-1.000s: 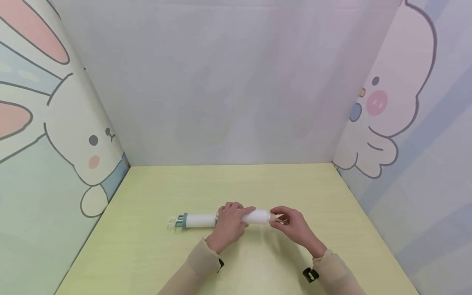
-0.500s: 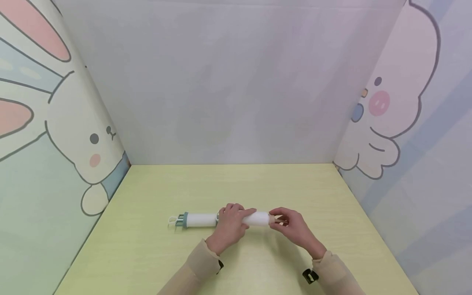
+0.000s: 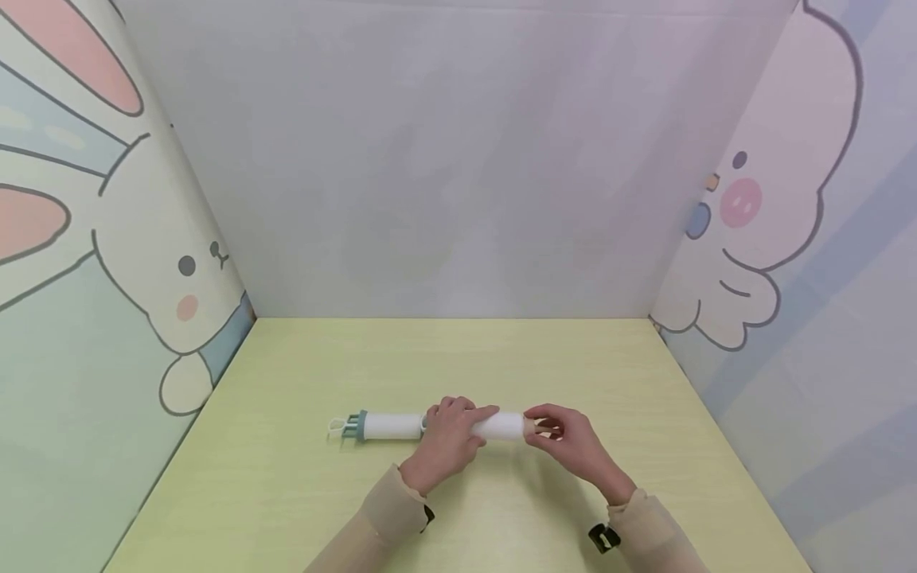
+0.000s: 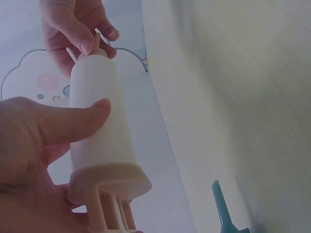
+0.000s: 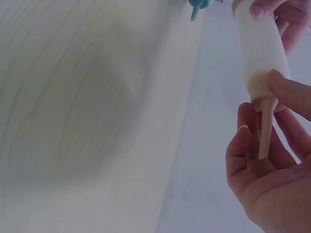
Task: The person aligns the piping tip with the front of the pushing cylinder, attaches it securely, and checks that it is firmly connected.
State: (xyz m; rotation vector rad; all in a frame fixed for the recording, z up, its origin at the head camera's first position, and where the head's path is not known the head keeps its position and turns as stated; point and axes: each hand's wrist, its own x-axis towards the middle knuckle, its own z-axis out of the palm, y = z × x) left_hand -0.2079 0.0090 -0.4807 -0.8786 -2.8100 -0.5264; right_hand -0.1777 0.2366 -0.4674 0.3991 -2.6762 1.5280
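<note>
My left hand (image 3: pixel 450 438) grips a white tube with beige ends (image 3: pixel 497 426), its thumb laid across the barrel in the left wrist view. A beige flanged, slotted end piece (image 4: pixel 109 179) juts from the near end of that tube. At the other end, my right hand (image 3: pixel 569 436) pinches the beige cap; the thin beige nozzle (image 5: pixel 266 128) points out between its curled fingers. To the left lies a similar white tube with teal ends (image 3: pixel 392 426), a pale loop at its far left. My left hand overlaps its right end in the head view.
Both tubes are over a pale yellow table (image 3: pixel 322 509). A plain grey wall (image 3: pixel 458 175) rises at the back. Side walls carry a cartoon rabbit (image 3: pixel 158 263) and another cartoon animal (image 3: pixel 752 207). A teal nozzle (image 4: pixel 223 208) shows low in the left wrist view.
The head view has shifted slightly. Both hands keep nearly the same places on the beige-ended tube, and the teal-ended tube stays where it was.
</note>
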